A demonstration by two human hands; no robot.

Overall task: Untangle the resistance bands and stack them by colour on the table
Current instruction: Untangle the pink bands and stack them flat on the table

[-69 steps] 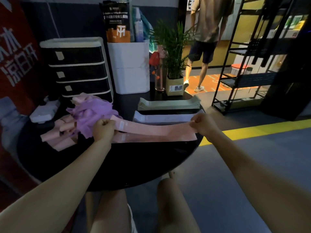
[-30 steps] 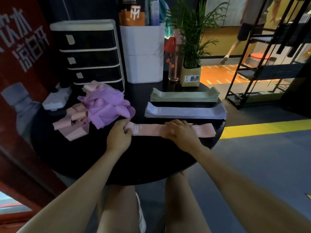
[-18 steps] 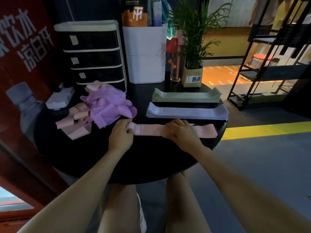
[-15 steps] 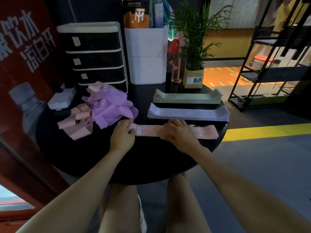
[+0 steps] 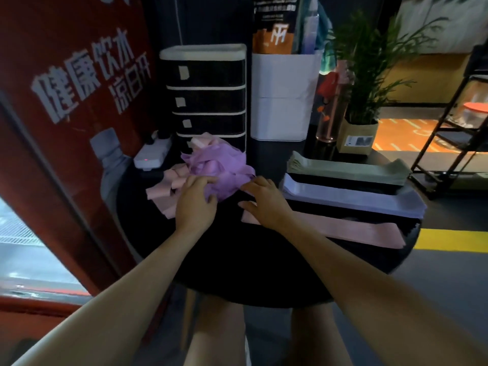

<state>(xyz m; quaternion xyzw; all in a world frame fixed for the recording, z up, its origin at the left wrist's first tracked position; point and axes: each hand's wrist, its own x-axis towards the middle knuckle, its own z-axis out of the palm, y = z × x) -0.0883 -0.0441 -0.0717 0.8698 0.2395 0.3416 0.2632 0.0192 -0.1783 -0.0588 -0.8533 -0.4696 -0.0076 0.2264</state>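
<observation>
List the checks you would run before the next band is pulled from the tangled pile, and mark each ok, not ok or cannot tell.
1. Pink stack lies flat on the table: ok.
2. Lilac stack and green stack kept apart: ok.
3. Tangled pile within reach: ok.
4. Left hand on the pile: ok.
5. Right hand free of bands: cannot tell.
6. One band singled out: cannot tell.

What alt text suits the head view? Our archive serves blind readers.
Both hands reach into a tangle of purple and pink bands on a round black table, the left hand on the purple bands, the right hand beside it. To the right lie sorted green, lilac and pink stacks.
</observation>
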